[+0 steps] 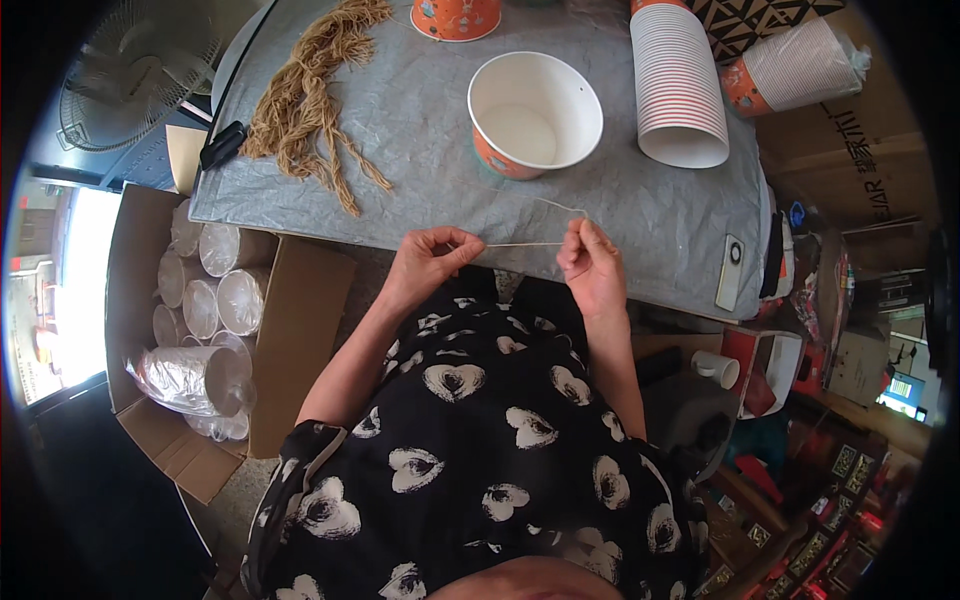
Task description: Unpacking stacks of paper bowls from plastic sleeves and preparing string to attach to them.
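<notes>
A thin pale string (525,244) is stretched level between my two hands, just at the near edge of the table. My left hand (430,265) pinches one end between thumb and fingers. My right hand (596,268) is closed on the string too, and a loose tail curves up beyond its fingertips onto the table. Beyond my hands stands a wide paper bucket (492,156), orange outside and white inside, its mouth facing up; a small dark hole shows near its rim. To the left lies a tangled bundle of tan strings (300,95).
A nested stack of paper buckets (682,100) lies at the right, beside a plastic-wrapped stack (795,68). Another orange bucket (455,18) is at the far edge. A black-handled object (222,147) lies left. Below it, a cardboard box (300,325) holds several wrapped stacks. A white mug (714,369) sits lower right.
</notes>
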The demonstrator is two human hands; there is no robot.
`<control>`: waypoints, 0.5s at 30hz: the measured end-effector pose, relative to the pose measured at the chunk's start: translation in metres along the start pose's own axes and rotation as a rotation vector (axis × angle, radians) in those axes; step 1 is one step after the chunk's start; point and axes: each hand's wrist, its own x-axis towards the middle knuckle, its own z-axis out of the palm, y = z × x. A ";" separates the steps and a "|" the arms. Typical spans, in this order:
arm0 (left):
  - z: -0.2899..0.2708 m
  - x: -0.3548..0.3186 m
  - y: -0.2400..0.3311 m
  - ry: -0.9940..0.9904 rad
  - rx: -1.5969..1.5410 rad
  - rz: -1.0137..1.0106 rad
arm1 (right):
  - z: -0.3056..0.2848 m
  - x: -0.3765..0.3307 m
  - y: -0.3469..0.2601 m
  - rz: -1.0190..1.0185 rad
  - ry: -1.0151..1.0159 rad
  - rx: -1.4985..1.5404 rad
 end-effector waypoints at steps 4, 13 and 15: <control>0.002 -0.001 0.006 -0.022 0.168 0.116 | 0.002 -0.009 -0.014 -0.052 -0.039 0.047; 0.021 -0.008 0.033 0.001 0.216 0.286 | 0.000 -0.017 -0.036 -0.314 0.035 0.003; 0.026 -0.009 0.046 -0.041 0.355 0.391 | -0.002 -0.014 -0.045 -0.355 0.053 0.005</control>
